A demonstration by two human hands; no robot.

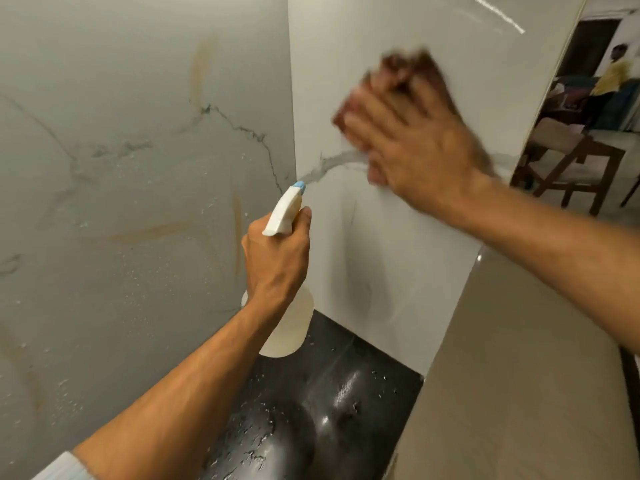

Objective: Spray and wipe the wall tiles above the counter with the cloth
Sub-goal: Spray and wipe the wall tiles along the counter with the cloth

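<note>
Left hand: the left hand [277, 258] is wrapped round the neck of the spray bottle [291, 323], with a finger curled up at the front of the trigger head.
Spray bottle: held upright above the surface [329, 393], near the corner where the two walls meet. It has a white trigger head with a blue nozzle tip that points at the corner.
Bottle contents: the body is pale and translucent. How much liquid is in it cannot be told.
Right hand: the right hand [415, 147] lies flat with the fingers straight and spread, pressing on the cloth [427, 65]. It is blurred.
Cloth: reddish brown, pressed against the right wall tile [398, 254] under the fingers, high up above a grey vein.
Left wall tile: the left wall tile [121, 133] is marble-patterned, with grey veins, brownish streaks and many fine droplets.
Surface: black and glossy, scattered with water drops and wet patches.
Beige panel: the beige panel [519, 341] stands at the right edge of the right wall tile.
Beyond: a wooden chair [571, 161] and a person in a yellow top [611, 74] are far off in another room.
</note>
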